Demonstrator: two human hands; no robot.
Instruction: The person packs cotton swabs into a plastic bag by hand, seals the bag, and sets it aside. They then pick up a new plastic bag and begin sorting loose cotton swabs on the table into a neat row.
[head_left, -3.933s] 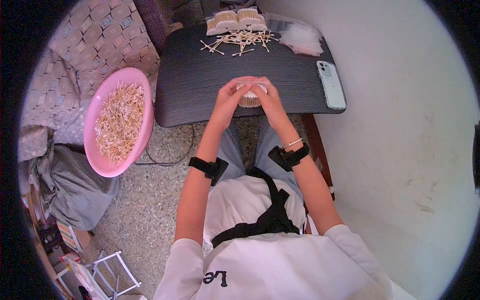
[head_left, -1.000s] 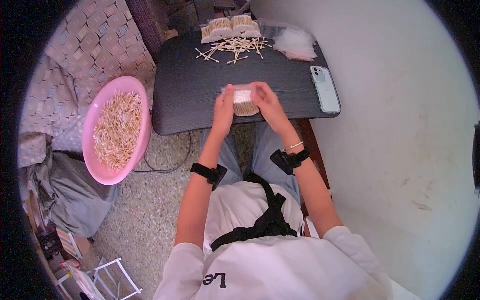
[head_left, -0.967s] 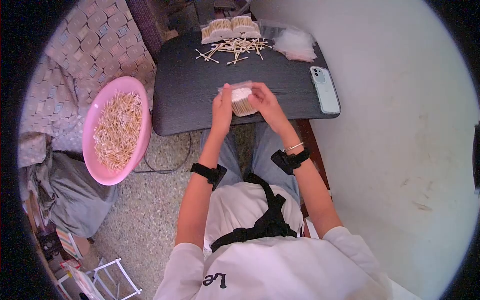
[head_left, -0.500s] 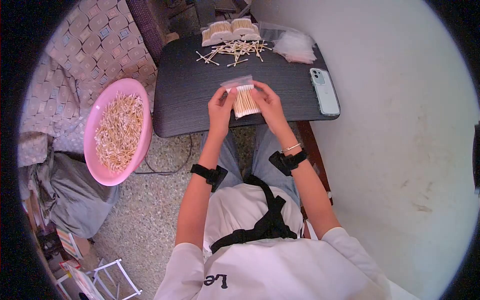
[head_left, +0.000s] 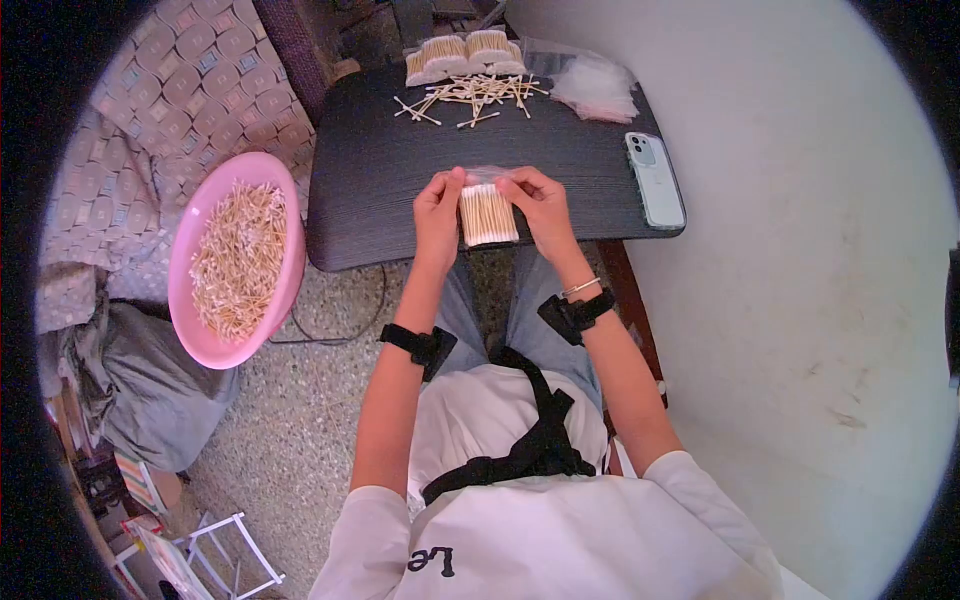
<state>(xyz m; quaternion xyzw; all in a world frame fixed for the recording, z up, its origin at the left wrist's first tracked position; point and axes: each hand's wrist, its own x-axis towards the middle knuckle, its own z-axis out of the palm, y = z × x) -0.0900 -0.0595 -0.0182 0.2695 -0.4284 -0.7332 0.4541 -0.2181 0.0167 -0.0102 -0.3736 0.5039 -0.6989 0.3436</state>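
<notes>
A clear plastic bag of cotton swabs (head_left: 489,216) hangs upright between my hands at the near edge of the black table (head_left: 390,150). My left hand (head_left: 438,212) pinches the bag's upper left corner between thumb and fingers. On the other side, my right hand (head_left: 541,208) grips the upper right corner the same way. The swabs inside stand side by side, white tips at top and bottom. Above them the bag's top strip stretches between my thumbs. Farther back on the table lie loose cotton swabs (head_left: 480,92).
Filled swab bags (head_left: 445,55) are stacked at the table's back edge, beside a pile of flat plastic bags (head_left: 595,90). A phone (head_left: 655,182) lies at the right edge near the wall. At left, a pink basin (head_left: 182,300) holds a heap of swabs.
The bag has come slightly lower and turned to face me more squarely. Both hands have shifted up to its top corners.
</notes>
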